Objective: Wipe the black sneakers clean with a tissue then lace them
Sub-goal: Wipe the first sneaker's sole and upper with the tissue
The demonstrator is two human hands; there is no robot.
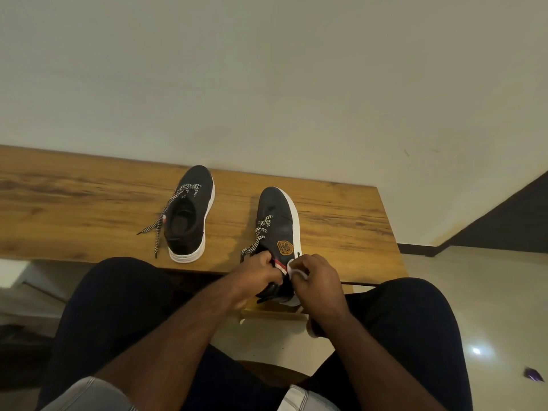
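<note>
Left hand (261, 269) is curled tight around the collar of the near sneaker (278, 232), fingers hooked over the opening at lower centre of the frame. Right hand (315, 272) is right beside it, fingertips pinched on a small white tissue (295, 271) and pressing it against the shoe's side near the heel, just below the orange badge (284, 247). The two hands nearly touch across the heel, which hangs slightly past the front edge of the wooden bench (341, 215).

That shoe's speckled laces (261, 229) are threaded loosely, ends trailing toward the left hand. Over to the left, well apart, sits the second sneaker (191, 215), toe pointing away, its laces (160, 232) spilling loose onto the wood. A plain wall fills the upper frame; pale floor tiles show lower right.

Both forearms reach forward from the bottom of the frame, converging over dark-trousered knees, wrists bent down onto the shoe. The hands hide the heel's back edge.
</note>
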